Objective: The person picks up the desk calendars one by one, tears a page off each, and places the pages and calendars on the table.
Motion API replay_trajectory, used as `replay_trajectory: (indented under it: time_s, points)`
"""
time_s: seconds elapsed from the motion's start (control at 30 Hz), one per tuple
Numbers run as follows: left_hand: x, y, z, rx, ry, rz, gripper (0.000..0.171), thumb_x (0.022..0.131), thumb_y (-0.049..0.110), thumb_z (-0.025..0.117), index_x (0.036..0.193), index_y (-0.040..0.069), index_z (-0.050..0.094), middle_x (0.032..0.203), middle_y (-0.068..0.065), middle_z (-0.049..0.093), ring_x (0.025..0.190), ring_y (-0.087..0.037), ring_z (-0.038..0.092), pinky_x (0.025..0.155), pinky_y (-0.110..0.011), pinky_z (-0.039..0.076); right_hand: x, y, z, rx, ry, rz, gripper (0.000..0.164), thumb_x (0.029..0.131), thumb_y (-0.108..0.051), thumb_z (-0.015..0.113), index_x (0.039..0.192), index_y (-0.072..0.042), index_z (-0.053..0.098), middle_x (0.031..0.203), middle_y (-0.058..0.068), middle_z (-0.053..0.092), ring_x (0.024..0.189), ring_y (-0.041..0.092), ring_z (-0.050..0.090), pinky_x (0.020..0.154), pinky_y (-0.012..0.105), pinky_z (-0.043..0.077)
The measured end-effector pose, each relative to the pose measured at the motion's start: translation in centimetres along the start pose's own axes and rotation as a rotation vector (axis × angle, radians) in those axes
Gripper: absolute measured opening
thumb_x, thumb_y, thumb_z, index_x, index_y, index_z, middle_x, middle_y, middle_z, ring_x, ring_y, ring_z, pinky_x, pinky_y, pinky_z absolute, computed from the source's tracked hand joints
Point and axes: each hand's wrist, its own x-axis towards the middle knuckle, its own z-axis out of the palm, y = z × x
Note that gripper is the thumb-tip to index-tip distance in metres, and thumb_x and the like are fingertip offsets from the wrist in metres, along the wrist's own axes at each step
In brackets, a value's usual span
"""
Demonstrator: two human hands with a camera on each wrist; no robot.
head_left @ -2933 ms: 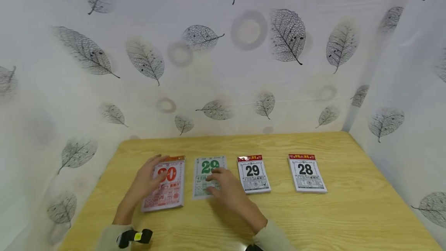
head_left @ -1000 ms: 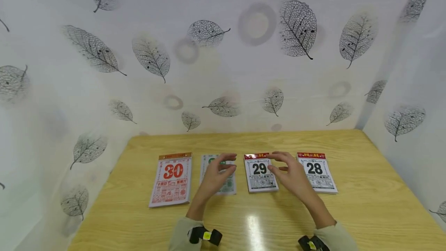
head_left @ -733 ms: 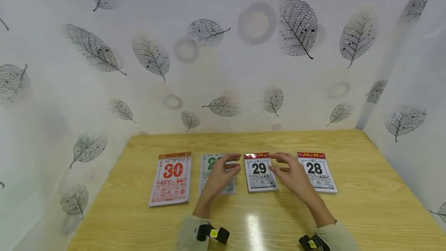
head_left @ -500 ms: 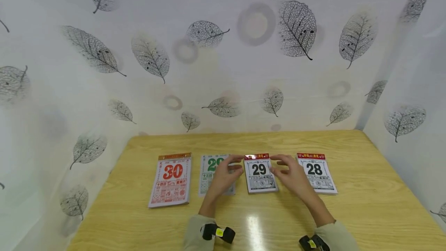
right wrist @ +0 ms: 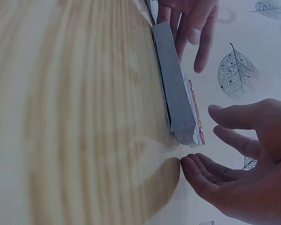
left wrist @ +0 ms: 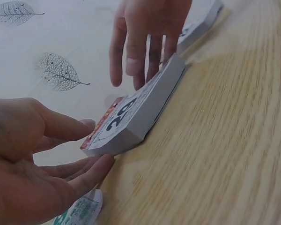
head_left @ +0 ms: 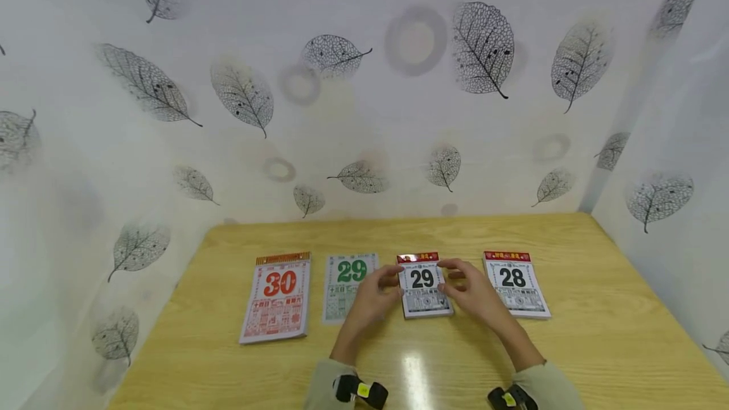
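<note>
Through the head view I see a thick white paper tear-off calendar pad with a red header strip and a black 29 (head_left: 426,301), lying flat on a light wood-grain table (head_left: 285,378) between both hands. My left hand (head_left: 370,299) is at its left edge and my right hand (head_left: 475,293) at its right edge, each with thumb and fingers parted and gently bent; I cannot tell from here whether the left fingertips touch the paper. Left of the hands lie a white paper calendar page with a green 29 (head_left: 342,293), partly behind my left hand, and a larger white pad with a red 30 and a red-and-gold header (head_left: 276,302). To the right is a white pad with a black 28 and a red header (head_left: 521,293). A pale curtain printed with grey leaves (head_left: 370,112) hangs behind.

In the left wrist view, the left hand's thumb and fingers form a wide gap around the near corner of the black 29 pad; neither clamps it. The right hand hangs fingers-down by its far end.

In the right wrist view, the same pad shows its page edges. My right hand's spread fingers are just beside it, holding nothing.
</note>
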Motion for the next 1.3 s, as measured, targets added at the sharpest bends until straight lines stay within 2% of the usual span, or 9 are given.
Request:
replay_trajectory:
  time_s: [0.2,0.3,0.43,0.57,0.63,0.83,0.93,1.13,1.3]
  points:
    - [-0.1,-0.4,0.8,0.030,0.011,0.007,0.047,0.086,0.000,0.075,0.132,0.012,0.067,0.122,-0.015,0.068,0.113,-0.032,0.064,0.105,-0.057,0.046,0.0,0.3,0.4,0.030,-0.049,0.071,0.045,0.088,-0.001,0.077,0.130,0.004,0.061,0.125,0.028,0.062,0.109,0.043,0.065,0.090,0.046,0.059]
    - [0.2,-0.4,1.2,0.047,0.029,0.015,0.051,0.080,-0.006,0.077,0.128,0.011,0.070,0.120,-0.013,0.067,0.107,-0.028,0.065,0.097,-0.048,0.054,0.1,0.3,0.5,0.007,-0.047,0.081,0.046,0.086,0.000,0.078,0.129,0.005,0.061,0.122,0.027,0.062,0.107,0.040,0.066,0.090,0.045,0.059]
    - [0.6,-0.2,1.7,0.073,0.078,0.027,0.054,0.072,-0.013,0.076,0.121,0.008,0.073,0.111,-0.010,0.067,0.096,-0.021,0.065,0.079,-0.030,0.058,0.4,0.1,0.7,-0.025,-0.042,0.100,0.046,0.085,-0.001,0.080,0.127,0.005,0.063,0.117,0.021,0.065,0.101,0.033,0.067,0.087,0.041,0.060]
    - [0.7,0.2,2.0,0.050,0.112,0.014,0.058,0.067,-0.019,0.073,0.121,0.003,0.074,0.102,-0.011,0.067,0.084,-0.018,0.065,0.071,-0.025,0.059,0.5,-0.4,1.0,-0.044,-0.049,0.133,0.043,0.085,-0.002,0.080,0.125,0.003,0.065,0.115,0.019,0.066,0.095,0.028,0.068,0.082,0.040,0.061]
    - [0.7,0.3,2.0,0.020,0.121,0.003,0.062,0.066,-0.021,0.071,0.124,0.001,0.072,0.102,-0.012,0.065,0.082,-0.019,0.065,0.070,-0.025,0.060,0.4,-0.5,1.1,-0.040,-0.051,0.150,0.045,0.085,0.000,0.079,0.127,0.003,0.064,0.115,0.019,0.065,0.095,0.028,0.068,0.082,0.040,0.061]
    - [0.4,0.4,2.6,-0.073,0.188,0.014,0.071,0.068,-0.027,0.063,0.133,0.001,0.066,0.123,-0.015,0.060,0.107,-0.029,0.065,0.089,-0.031,0.059,0.4,-0.4,1.2,0.050,-0.043,0.135,0.054,0.082,0.006,0.078,0.132,0.010,0.059,0.115,0.023,0.065,0.101,0.035,0.067,0.087,0.041,0.060]
    - [0.4,0.5,2.8,-0.126,0.207,0.016,0.071,0.069,-0.029,0.059,0.133,0.001,0.065,0.127,-0.017,0.059,0.112,-0.032,0.066,0.093,-0.033,0.058,0.5,-0.4,1.1,0.082,-0.035,0.107,0.054,0.082,0.009,0.076,0.133,0.013,0.057,0.116,0.027,0.065,0.105,0.040,0.066,0.091,0.044,0.059]
    - [0.7,0.2,2.7,-0.260,0.208,-0.018,0.074,0.069,-0.031,0.058,0.133,0.004,0.065,0.133,-0.021,0.056,0.112,-0.034,0.067,0.093,-0.031,0.058,0.8,-0.4,0.6,0.085,0.001,0.124,0.054,0.086,0.008,0.073,0.137,0.006,0.057,0.122,0.027,0.059,0.112,0.045,0.065,0.091,0.042,0.059]
    - [0.9,0.1,2.4,-0.397,0.167,-0.034,0.075,0.068,-0.030,0.057,0.134,0.005,0.065,0.134,-0.025,0.059,0.115,-0.037,0.066,0.094,-0.032,0.058,0.8,-0.3,0.0,0.140,-0.023,0.103,0.056,0.088,0.007,0.072,0.141,0.004,0.054,0.131,0.030,0.058,0.118,0.046,0.062,0.095,0.042,0.058]
